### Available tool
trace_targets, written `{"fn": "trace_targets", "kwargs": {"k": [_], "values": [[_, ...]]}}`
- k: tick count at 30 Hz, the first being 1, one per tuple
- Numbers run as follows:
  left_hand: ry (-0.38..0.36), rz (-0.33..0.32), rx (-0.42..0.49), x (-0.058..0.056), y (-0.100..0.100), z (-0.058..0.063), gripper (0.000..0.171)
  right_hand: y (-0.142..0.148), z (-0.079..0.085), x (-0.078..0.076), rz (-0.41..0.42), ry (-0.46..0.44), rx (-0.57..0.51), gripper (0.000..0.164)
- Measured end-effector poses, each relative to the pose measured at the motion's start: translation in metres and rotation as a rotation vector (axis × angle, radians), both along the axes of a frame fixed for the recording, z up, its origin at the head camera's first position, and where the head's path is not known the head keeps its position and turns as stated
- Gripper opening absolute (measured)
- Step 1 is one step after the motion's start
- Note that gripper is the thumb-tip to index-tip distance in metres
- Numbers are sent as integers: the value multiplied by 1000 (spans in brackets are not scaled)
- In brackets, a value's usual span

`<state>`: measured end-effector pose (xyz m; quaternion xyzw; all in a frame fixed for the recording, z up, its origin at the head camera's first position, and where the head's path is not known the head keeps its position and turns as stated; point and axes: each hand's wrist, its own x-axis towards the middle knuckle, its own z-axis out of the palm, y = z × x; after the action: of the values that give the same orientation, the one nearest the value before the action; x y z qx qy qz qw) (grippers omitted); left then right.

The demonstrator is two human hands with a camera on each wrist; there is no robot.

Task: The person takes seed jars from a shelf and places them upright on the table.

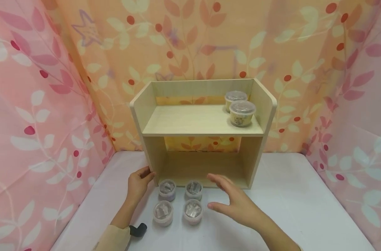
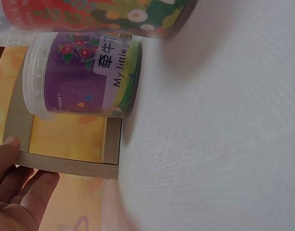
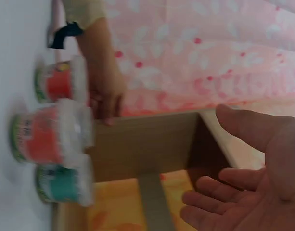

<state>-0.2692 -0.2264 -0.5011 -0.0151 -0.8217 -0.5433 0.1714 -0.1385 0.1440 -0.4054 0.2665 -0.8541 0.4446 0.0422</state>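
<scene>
A pale wooden two-tier shelf point(image 1: 184, 120) stands on the white-covered table. My left hand point(image 1: 138, 184) pinches the front edge of its left side panel point(image 2: 70, 164), thumb on one face and fingers on the other. My right hand point(image 1: 240, 205) hovers right of the small lidded tubs with its fingers spread and nothing in it. Several tubs stand in two rows before the shelf, among them a front right tub point(image 1: 192, 212) and a back left tub point(image 1: 167, 190). In the left wrist view, one purple-labelled tub point(image 2: 80, 77) reads "My little ga…".
Two yellowish lidded tubs, a front one point(image 1: 242, 113) and a rear one point(image 1: 235, 98), sit at the right end of the upper tier. Leaf-patterned cloth point(image 1: 190, 42) hangs behind the shelf and along both sides. A black strap piece point(image 1: 138, 230) sticks out at the left wrist.
</scene>
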Motion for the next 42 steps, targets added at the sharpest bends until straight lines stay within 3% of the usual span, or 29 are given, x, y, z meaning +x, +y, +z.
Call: {"fn": "trace_targets", "kwargs": {"k": [8, 16, 24, 33, 42], "values": [[12, 1, 7, -1, 0, 1, 28, 24, 56, -3, -200, 213, -202, 74], [3, -4, 5, 0, 0, 1, 29, 36, 97, -13, -327, 265, -243, 80], [6, -9, 4, 1, 0, 1, 30, 41, 126, -37, -411, 221, -267, 93], [-13, -17, 4, 2, 0, 2, 33, 38, 142, -67, -500, 51, -234, 110], [-26, -15, 12, 2, -1, 1, 35, 37, 151, -93, -558, -16, -202, 111]]}}
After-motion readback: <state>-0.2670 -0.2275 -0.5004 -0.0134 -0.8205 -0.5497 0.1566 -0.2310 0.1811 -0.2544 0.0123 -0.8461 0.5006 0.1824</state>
